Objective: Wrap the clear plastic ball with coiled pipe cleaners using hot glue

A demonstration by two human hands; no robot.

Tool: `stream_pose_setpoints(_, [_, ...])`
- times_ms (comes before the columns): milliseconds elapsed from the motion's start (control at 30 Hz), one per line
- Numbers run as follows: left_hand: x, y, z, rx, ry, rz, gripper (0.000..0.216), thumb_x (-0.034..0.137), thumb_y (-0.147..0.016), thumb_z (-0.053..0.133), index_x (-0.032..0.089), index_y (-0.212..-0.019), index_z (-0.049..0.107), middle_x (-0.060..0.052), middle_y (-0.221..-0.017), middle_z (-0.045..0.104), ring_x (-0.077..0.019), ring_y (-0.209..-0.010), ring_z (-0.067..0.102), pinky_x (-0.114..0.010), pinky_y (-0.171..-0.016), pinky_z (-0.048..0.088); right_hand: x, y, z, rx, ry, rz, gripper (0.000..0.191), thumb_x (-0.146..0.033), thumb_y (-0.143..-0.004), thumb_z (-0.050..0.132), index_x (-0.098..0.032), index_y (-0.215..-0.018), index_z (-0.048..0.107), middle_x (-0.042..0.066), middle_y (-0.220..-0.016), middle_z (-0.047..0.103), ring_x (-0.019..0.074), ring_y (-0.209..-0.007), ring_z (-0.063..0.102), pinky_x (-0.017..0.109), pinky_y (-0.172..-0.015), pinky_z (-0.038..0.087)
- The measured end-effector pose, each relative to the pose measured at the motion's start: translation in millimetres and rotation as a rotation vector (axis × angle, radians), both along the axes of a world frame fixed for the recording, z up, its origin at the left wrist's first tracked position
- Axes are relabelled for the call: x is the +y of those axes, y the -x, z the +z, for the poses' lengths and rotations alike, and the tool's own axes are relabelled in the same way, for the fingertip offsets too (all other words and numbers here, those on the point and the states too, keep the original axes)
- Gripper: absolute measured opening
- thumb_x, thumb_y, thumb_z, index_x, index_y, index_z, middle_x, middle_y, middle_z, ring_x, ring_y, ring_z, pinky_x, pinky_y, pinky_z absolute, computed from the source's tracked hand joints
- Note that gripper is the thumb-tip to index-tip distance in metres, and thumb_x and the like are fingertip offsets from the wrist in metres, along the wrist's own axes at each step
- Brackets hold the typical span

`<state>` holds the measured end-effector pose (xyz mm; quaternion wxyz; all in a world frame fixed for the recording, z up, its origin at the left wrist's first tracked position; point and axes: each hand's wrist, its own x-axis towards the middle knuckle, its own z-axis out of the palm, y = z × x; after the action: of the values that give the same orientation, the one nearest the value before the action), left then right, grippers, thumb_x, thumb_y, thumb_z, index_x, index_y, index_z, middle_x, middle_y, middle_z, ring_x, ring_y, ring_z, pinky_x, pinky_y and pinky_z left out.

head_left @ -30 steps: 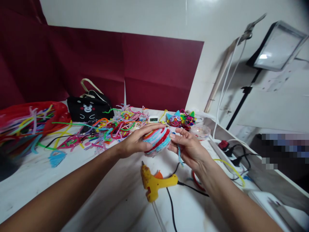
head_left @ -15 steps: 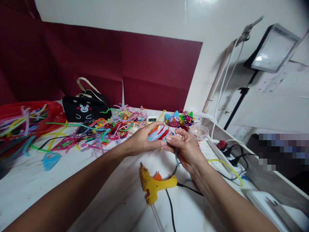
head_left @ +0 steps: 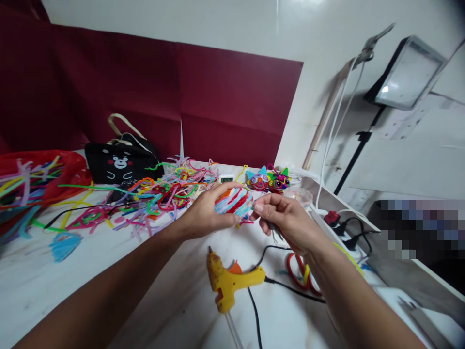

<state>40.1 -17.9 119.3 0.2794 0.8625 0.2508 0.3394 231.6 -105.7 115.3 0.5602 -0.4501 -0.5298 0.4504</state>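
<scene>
My left hand point(head_left: 204, 213) is closed around a rounded piece of fuzzy pipe cleaners point(head_left: 235, 202), striped red, white, blue and orange. Thumb and fingers of my right hand point(head_left: 278, 213) are pinched together just off the right end of that piece; whatever is between the fingertips is too small to make out. Below both hands a yellow glue gun point(head_left: 232, 281) lies on its side, a clear glue stick coming out of its rear. Red-handled scissors point(head_left: 293, 271) lie partly hidden under my right forearm.
Loose colourful pipe cleaners point(head_left: 174, 186) are heaped behind my left hand. A black bag point(head_left: 121, 165) and a red plastic bag point(head_left: 74, 169) stand farther left. Two cat-like ornaments point(head_left: 258, 179) and a clear dish point(head_left: 300, 195) sit at the back. A power strip point(head_left: 348, 242) runs along the right side.
My right hand has drawn slightly right, off the striped piece, and the blue strand hanging below it no longer shows. The scissors have come into view. My left hand keeps its hold.
</scene>
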Motion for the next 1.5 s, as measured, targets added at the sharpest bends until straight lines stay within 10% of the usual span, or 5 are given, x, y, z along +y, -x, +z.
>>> stream_pose_setpoints(267, [-2,2,-0.7,0.032,-0.062,-0.014,0.072,0.031,-0.065,0.070,0.021,-0.134,0.053,-0.008,-0.138,0.055,-0.0323,-0.127,0.051,-0.042,-0.109,0.040,-9,-7,6.5,-0.419,-0.112,-0.024,0.041,-0.055,-0.080,0.068,-0.016,-0.068,0.067,-0.003,-0.059,0.050,0.0100,-0.055,0.038,0.024,-0.051,0.028])
stream_pose_setpoints(1000, [-13,9,8.4,0.007,-0.097,-0.097,0.068,0.034,-0.062,0.069,0.023,-0.128,0.056,-0.008,-0.133,0.058,-0.0324,-0.119,0.055,-0.042,-0.101,0.044,-12,-3,6.3,-0.432,-0.375,-0.189,0.015,-0.031,-0.080,0.077,-0.020,-0.078,0.069,-0.001,-0.072,0.068,0.0133,-0.065,0.058,0.025,-0.060,0.043])
stream_pose_setpoints(1500, [-14,17,16.9,-0.011,-0.051,-0.226,0.069,0.029,-0.063,0.068,0.023,-0.131,0.054,-0.007,-0.132,0.059,-0.0305,-0.115,0.059,-0.041,-0.100,0.047,-21,2,17.7,-0.084,-0.286,-0.101,0.013,-0.022,-0.071,0.083,-0.020,-0.076,0.070,-0.001,-0.072,0.068,0.0116,-0.065,0.064,0.023,-0.062,0.052])
